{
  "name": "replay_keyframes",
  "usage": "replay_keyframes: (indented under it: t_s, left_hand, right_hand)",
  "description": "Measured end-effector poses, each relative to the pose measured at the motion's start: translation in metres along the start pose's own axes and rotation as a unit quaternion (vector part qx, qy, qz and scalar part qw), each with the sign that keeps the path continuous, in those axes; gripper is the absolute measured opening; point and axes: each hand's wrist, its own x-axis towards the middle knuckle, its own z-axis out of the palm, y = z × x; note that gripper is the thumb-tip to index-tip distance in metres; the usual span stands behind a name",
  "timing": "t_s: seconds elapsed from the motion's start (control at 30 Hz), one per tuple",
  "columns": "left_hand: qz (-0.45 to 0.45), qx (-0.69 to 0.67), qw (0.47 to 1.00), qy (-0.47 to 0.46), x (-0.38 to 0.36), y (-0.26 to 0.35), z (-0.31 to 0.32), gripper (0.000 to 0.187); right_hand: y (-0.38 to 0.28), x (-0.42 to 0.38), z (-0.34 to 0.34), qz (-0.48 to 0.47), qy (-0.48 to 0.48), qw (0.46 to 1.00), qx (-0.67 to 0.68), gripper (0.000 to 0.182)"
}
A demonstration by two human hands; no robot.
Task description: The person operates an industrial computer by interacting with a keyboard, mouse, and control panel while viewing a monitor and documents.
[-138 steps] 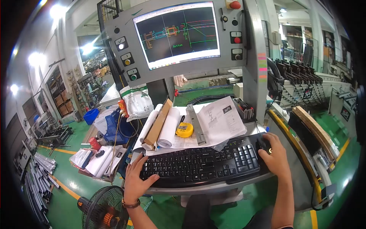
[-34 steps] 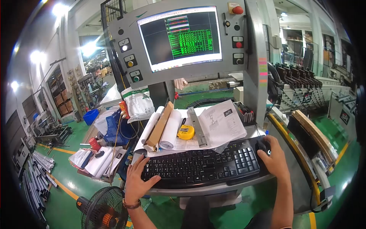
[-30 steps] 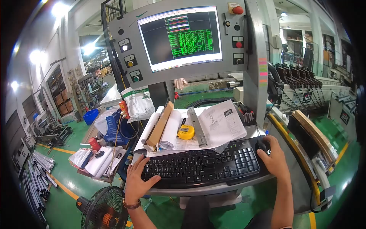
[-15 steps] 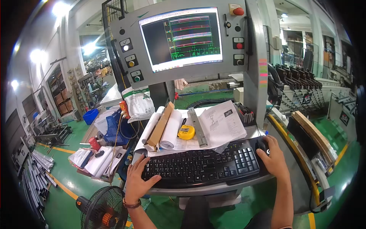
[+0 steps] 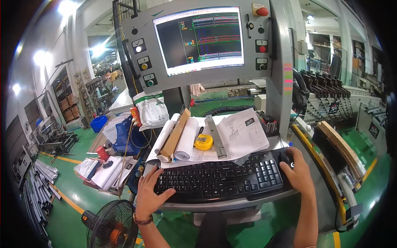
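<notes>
My left hand [image 5: 151, 192] rests at the left end of the black keyboard [image 5: 219, 180], its fingers apart and the thumb over the lower keys. To the right of the keyboard, my right hand [image 5: 297, 170] is wrapped round the black mouse [image 5: 284, 158]. Behind the keyboard lie printed sheets [image 5: 244, 134], a rolled paper [image 5: 187, 140], a long brown cardboard piece [image 5: 175, 134], a grey metal strip [image 5: 216, 138] and a yellow tape measure [image 5: 203, 142]. Above them the monitor [image 5: 200, 41] shows a technical line drawing on a dark background.
A grey control panel frames the screen, with a red button [image 5: 262, 11] at upper right. A black fan [image 5: 113, 227] stands at lower left, below a side table with papers [image 5: 111, 171]. A yellow rail [image 5: 320, 165] runs along the right.
The drawing on the monitor is now enlarged and shifted, with fewer lines in view. The camera view has moved very slightly. Both hands keep their places.
</notes>
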Motion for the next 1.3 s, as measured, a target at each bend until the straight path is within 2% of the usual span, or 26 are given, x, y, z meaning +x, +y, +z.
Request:
replay_keyframes:
  t_s: [0.1,0.2,0.4,0.6,1.3]
  left_hand:
    - [-0.001,0.002,1.0,0.003,0.0,0.002,-0.001,0.094]
    - [0.003,0.004,1.0,0.004,0.0,0.006,-0.003,0.089]
    - [-0.001,0.0,1.0,0.002,0.0,0.002,-0.001,0.095]
    - [0.0,0.001,1.0,0.001,0.0,0.003,-0.001,0.094]
    - [0.003,0.002,1.0,0.002,0.0,0.003,-0.002,0.094]
  right_hand:
    - [0.001,0.0,0.0,0.015,-0.002,1.0,0.001,0.058]
    - [0.005,0.0,0.003,-0.018,0.011,1.0,-0.01,0.059]
    - [-0.003,0.0,-0.002,0.053,-0.022,0.998,0.013,0.061]
    - [0.004,-0.001,0.002,-0.002,0.004,1.0,-0.015,0.061]
    - [-0.006,-0.001,-0.001,-0.003,-0.004,1.0,0.001,0.057]
